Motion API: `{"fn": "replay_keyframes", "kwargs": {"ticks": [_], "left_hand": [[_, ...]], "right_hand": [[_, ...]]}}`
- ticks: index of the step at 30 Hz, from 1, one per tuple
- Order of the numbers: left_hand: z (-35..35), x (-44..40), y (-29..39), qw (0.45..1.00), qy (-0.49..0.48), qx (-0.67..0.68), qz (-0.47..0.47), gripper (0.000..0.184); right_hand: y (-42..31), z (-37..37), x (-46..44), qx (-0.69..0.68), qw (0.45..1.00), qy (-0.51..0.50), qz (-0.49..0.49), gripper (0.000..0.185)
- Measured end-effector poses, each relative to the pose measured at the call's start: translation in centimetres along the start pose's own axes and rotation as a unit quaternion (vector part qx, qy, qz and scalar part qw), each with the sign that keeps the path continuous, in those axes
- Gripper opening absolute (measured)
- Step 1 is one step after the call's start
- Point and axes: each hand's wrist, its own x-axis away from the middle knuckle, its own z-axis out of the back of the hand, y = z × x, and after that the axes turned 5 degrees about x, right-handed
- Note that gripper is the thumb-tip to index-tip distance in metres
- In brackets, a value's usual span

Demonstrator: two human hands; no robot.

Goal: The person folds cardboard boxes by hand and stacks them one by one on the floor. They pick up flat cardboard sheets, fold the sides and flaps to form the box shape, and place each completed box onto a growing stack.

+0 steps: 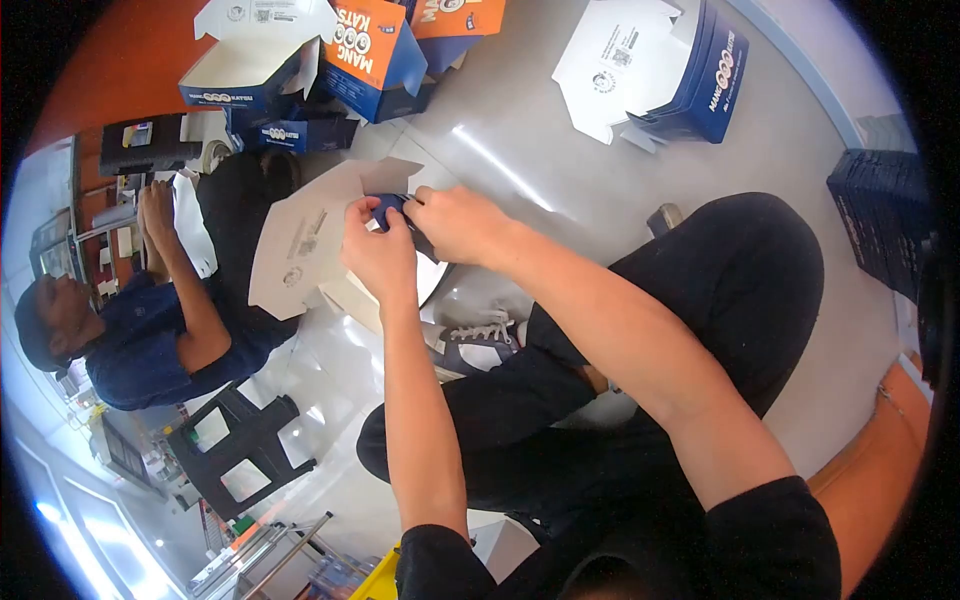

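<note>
A partly folded cardboard takeout box (285, 245) is in front of me, its pale inner lid spread to the left with small printed marks on it. My left hand (378, 250) pinches a dark blue edge of the box between thumb and fingers. Close beside it, my right hand (455, 225) has its fingers closed on the same box's edge near a corner. Part of the box is hidden behind both hands.
Open blue boxes (690, 85) and orange-lidded ones (365, 45) stand on the floor ahead. A stack of flat dark cartons (880, 220) is at right. Another person (150, 330) sits at left, holding a white sheet, near a black stool (240, 450).
</note>
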Motion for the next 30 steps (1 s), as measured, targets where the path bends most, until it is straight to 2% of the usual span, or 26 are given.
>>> {"fn": "replay_keyframes", "kwargs": {"ticks": [3,5,8,12,15,17,19,21,23,25,26,27,28,30], "left_hand": [[0.2,-0.1,0.4,0.999,-0.011,-0.046,0.003,0.020],[0.2,0.1,0.2,0.996,-0.009,-0.081,-0.030,0.021],[0.1,0.7,0.9,0.993,-0.003,-0.115,-0.024,0.021],[0.0,0.8,1.9,0.997,0.001,-0.077,0.026,0.022],[-0.5,0.3,1.1,0.998,-0.020,-0.055,0.020,0.024],[-0.8,0.4,0.9,0.998,-0.041,-0.011,0.047,0.026],[-0.9,1.2,1.3,0.998,-0.052,-0.012,0.041,0.022],[-0.7,1.8,1.8,0.981,-0.110,0.078,0.141,0.020],[0.8,2.6,2.1,0.983,-0.105,0.089,0.120,0.023],[2.8,2.4,0.3,0.944,-0.014,0.272,0.184,0.028],[4.2,2.0,-2.3,0.982,0.050,0.097,0.153,0.028],[5.5,1.6,-5.4,0.983,0.113,-0.083,0.118,0.029],[6.6,1.6,-7.5,0.981,0.119,-0.086,0.125,0.029],[8.2,1.4,-9.6,0.949,0.090,-0.185,0.239,0.027]], "right_hand": [[-0.4,0.0,0.0,0.038,0.999,-0.025,-0.013,0.026],[-0.6,-0.7,-0.3,0.005,0.999,-0.001,-0.039,0.024],[-0.6,-0.8,0.0,0.008,0.999,0.029,-0.018,0.023],[-0.3,-1.0,0.2,0.005,0.999,0.036,-0.008,0.023],[0.8,-2.1,-0.2,-0.034,0.999,0.032,-0.010,0.027],[1.8,-3.2,-0.8,-0.140,0.986,0.095,0.001,0.031],[1.5,-1.5,-0.4,-0.185,0.980,0.077,-0.014,0.029],[1.9,-1.8,-0.5,-0.194,0.975,0.101,0.032,0.028],[2.1,-2.6,-0.7,-0.174,0.981,0.089,0.018,0.029],[1.6,-2.5,-0.7,-0.154,0.985,0.078,0.002,0.030],[0.6,-1.7,-0.5,-0.116,0.988,0.095,-0.022,0.032],[-0.3,-1.1,-0.4,-0.078,0.990,0.111,-0.043,0.035],[-0.8,-0.9,-0.7,-0.038,0.992,0.117,-0.034,0.033],[-1.2,-0.9,-1.4,0.012,0.994,0.106,-0.026,0.031]]}}
